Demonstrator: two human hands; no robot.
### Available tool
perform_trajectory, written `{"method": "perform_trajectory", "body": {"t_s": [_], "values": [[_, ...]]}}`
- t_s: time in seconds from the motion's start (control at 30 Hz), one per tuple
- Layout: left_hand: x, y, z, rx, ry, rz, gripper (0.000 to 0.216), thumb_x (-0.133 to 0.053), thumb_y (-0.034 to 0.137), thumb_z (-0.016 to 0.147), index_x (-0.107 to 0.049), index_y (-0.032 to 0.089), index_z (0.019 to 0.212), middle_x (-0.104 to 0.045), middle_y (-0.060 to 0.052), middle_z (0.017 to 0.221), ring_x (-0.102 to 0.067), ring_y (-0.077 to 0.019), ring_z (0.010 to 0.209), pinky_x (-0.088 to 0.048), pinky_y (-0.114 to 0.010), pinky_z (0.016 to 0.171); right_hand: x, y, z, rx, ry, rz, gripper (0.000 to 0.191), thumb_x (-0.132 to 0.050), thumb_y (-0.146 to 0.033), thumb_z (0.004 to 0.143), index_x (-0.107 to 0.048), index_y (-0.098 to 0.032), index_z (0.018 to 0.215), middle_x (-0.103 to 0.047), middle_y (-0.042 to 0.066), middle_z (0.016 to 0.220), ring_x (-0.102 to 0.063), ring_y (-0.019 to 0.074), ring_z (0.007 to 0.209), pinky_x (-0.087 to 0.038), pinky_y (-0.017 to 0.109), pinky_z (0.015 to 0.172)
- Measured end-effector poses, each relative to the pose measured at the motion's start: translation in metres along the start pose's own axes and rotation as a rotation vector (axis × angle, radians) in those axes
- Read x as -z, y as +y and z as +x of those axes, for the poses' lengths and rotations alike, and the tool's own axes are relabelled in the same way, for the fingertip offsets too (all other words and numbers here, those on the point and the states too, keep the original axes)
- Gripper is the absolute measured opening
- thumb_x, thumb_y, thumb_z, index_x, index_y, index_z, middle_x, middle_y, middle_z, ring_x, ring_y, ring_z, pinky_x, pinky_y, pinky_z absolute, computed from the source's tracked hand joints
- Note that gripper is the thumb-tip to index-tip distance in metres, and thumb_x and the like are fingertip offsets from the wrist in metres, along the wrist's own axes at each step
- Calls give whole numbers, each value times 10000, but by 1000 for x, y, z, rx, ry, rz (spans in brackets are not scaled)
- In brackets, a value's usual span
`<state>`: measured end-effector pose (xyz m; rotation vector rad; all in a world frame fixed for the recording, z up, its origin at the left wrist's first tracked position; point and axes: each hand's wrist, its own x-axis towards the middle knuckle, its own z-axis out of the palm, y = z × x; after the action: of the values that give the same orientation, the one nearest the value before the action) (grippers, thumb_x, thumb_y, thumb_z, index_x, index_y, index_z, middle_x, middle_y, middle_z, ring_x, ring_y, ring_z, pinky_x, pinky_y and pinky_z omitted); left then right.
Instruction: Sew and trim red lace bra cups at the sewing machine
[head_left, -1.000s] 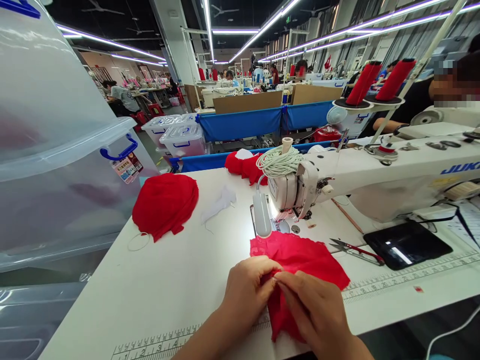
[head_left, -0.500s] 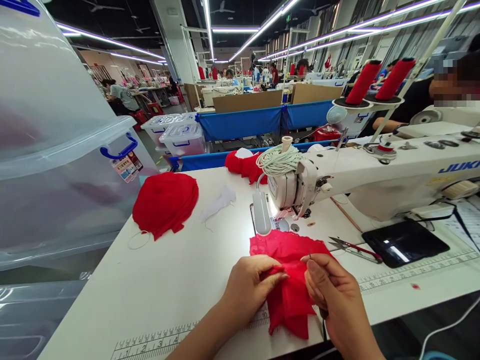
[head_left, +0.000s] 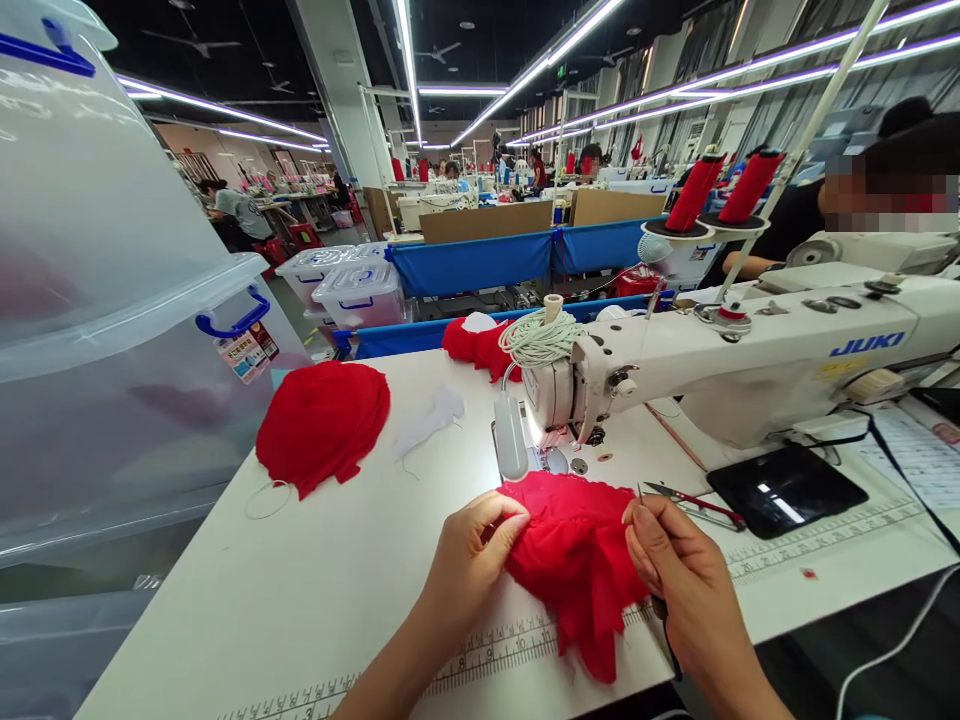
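Note:
A crumpled piece of red fabric (head_left: 566,545) with a scalloped upper edge lies in front of the sewing machine (head_left: 637,370). My left hand (head_left: 476,545) pinches its left edge between thumb and fingers. At the fabric's right edge, my right hand (head_left: 679,560) is closed around a thin pointed tool (head_left: 640,490). Its fine tip sticks up above the fingers and a dark end shows below the palm; its exact kind is hidden. The right fingertips meet the fabric, though whether they pinch it I cannot tell.
Red-handled thread snips (head_left: 701,505) and a black tablet-like device (head_left: 784,490) lie to the right. Stacked red fabric (head_left: 322,425) and a white scrap (head_left: 431,420) lie left. Clear plastic bins (head_left: 135,420) border the table; a person (head_left: 787,220) sits beyond the machine.
My left hand has shifted left along the fabric and my right hand slightly right, so they are farther apart. The fabric is spread wider between them. The view has turned slightly right.

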<state>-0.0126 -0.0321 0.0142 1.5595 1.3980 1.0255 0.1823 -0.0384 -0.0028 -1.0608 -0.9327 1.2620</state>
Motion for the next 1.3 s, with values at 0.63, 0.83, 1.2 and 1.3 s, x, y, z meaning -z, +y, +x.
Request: {"method": "perform_trajectory", "body": {"t_s": [0.63,0.83,1.2,1.3], "values": [[-11,-1,-4,-19,-201,-103,343,-758,312,681,-689,220,1004,-606,-9,812,-517,-160,735,-429,-286,692,-24,9,-7,226,-41,-288,261,-574,-414,874,-615,-188,750,-448,-37,569,-387,104,504,-343,214,461],[-16,-15,-5,-217,-141,314,259,-497,258,870,-673,186,694,-518,3,611,-439,-136,586,-338,-257,557,-29,4,-16,540,-247,-507,159,-489,-252,918,-622,-205,846,-645,7,666,-570,133,550,-439,213,493],[-14,-15,-4,-236,-219,238,278,-441,228,897,-657,186,728,-619,-20,695,-539,-144,635,-401,-253,604,-10,-1,-28,-79,-138,214,241,-686,-430,797,-649,-198,743,-282,-96,453,-174,44,403,-182,172,379],[-14,-14,-3,-230,-220,190,281,-478,269,897,-666,189,704,-603,-9,653,-509,-139,607,-390,-258,590,-7,2,-19,-100,-138,364,217,-710,-398,783,-645,-195,745,-218,-113,445,-131,39,405,-164,153,366]]}}
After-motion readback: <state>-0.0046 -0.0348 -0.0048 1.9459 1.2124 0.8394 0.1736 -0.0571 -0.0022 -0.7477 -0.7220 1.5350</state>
